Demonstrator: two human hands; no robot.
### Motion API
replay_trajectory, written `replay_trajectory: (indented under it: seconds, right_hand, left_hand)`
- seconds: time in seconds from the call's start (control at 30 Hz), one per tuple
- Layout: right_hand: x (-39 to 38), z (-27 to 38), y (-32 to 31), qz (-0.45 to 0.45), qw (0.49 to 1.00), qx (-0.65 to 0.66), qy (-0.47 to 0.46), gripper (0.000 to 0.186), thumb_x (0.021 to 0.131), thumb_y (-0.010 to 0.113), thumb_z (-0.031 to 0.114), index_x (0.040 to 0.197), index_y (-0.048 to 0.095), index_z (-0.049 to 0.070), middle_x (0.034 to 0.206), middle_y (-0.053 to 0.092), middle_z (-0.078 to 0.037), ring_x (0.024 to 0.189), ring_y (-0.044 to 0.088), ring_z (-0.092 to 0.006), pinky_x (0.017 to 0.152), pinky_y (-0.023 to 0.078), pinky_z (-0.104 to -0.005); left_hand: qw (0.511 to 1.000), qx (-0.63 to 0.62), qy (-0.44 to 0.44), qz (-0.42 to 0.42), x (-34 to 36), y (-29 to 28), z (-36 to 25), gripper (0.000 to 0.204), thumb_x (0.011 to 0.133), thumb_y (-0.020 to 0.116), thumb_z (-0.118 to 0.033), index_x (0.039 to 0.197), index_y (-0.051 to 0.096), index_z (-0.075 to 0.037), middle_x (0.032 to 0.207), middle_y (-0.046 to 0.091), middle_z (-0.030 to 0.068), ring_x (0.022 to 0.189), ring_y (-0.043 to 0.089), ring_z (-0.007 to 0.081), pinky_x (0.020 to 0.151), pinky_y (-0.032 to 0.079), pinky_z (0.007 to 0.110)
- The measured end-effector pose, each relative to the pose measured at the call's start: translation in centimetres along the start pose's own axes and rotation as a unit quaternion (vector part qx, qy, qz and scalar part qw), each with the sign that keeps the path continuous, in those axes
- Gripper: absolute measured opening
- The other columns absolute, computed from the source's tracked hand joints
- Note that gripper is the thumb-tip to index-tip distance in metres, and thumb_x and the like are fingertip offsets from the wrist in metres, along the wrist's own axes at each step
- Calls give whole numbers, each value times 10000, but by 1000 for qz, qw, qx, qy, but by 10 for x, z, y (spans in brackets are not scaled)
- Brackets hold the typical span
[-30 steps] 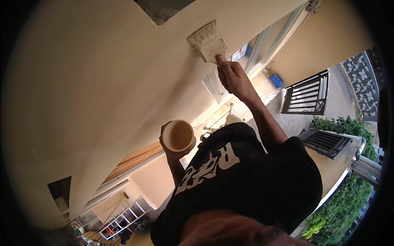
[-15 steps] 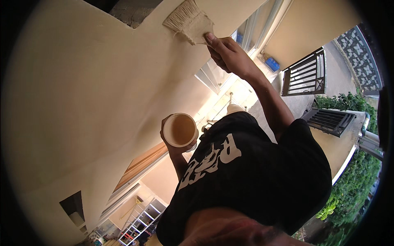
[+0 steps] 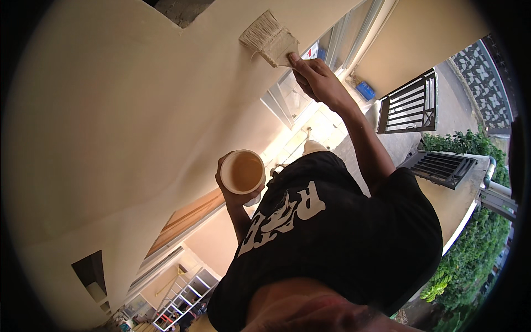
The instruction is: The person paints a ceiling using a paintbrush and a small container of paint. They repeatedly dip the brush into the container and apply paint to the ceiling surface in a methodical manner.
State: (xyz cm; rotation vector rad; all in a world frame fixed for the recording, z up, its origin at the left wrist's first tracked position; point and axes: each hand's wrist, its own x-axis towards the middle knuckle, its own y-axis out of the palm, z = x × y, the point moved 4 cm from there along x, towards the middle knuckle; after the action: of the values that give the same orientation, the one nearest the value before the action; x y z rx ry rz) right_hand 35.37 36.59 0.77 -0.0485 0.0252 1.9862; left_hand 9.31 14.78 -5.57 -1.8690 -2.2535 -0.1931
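Note:
My right hand [image 3: 319, 80] is raised and closed round the handle of a wide, paint-coated paintbrush [image 3: 272, 40]. The thumb presses on the base of the brush head. Its bristles point up and left, close to the cream wall [image 3: 127, 127]; whether they touch it I cannot tell. Lower down, my left hand [image 3: 223, 191] is wrapped round a pale round tub [image 3: 242, 172], held with its mouth facing up. Tan-coloured liquid or coating shows inside the tub.
Dark openings [image 3: 90, 271] cut the wall at lower left and at the top. A metal ladder [image 3: 185, 301] stands at lower left. On the right are a barred gate [image 3: 409, 105], a dark grille [image 3: 442, 167] and green plants [image 3: 473, 260]. A blue object [image 3: 365, 91] lies near the far wall.
My right hand and the paintbrush have moved slightly right and down in view. The left hand still holds the tub in nearly the same place. The whole view has shifted a little.

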Motion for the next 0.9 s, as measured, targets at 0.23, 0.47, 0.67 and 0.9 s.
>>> replay_trajectory:
  seconds: [0.23,0.47,0.67,0.9]
  right_hand:
    - [-10,-117,-1,-14,981,-39,191,662,1079,435,623,672,505,106,565,340,73,482,334,-65,438,265,-291]
    - [-54,-70,-10,-38,987,30,156,619,1075,435,646,664,380,187,562,293,94,427,260,-36,358,232,-250]
    - [0,-116,13,7,992,56,110,615,1076,441,642,667,378,188,563,303,102,453,261,-51,405,214,-291]
    - [-60,-170,-15,-64,983,91,148,704,1081,356,663,968,660,38,700,447,32,649,430,-90,599,388,-301]
  left_hand:
    - [999,-36,3,-19,-17,-1,6,957,510,1010,-266,1315,556,-16,1183,704,137,1046,716,269,921,586,423]
    - [999,-28,-16,7,-5,8,-1,929,492,1003,-213,1302,591,-22,1199,704,105,1073,703,236,961,568,401]
    - [999,-27,-21,-6,-22,9,-4,926,501,1003,-204,1309,587,-25,1197,703,104,1075,701,237,966,565,401]
    - [999,1,-6,-38,-33,-1,-5,941,535,1009,-253,1329,563,-14,1197,710,115,1054,711,242,944,575,397]
